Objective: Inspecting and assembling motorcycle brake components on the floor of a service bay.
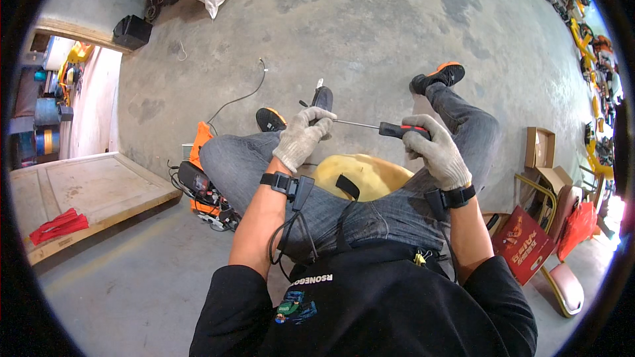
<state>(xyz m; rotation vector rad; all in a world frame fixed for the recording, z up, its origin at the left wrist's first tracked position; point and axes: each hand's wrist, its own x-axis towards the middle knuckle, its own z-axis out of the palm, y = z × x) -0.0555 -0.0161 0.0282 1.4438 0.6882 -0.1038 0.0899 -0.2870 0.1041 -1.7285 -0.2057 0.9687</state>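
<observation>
My right hand (pixel 436 151), in a pale knit work glove, is closed around the black and red handle of a screwdriver (pixel 394 130). The screwdriver's thin metal shaft runs level to the left, and its tip ends at my left hand (pixel 304 137). That hand wears a matching glove and has its fingers closed. A dark grey elongated piece (pixel 322 98) with a small pale end sticks up beyond the left fingers, which seem to grip it; its exact kind is unclear. Both hands are above my lap, in front of a yellow rounded seat (pixel 362 175).
An orange and black machine with cables (pixel 202 178) stands by my left leg. A black cable (pixel 238 98) lies on the concrete floor. Left is a wooden panel (pixel 99 182) with a red cloth (pixel 58 226). Right are a red box (pixel 524 244), cardboard boxes (pixel 541 147) and chairs.
</observation>
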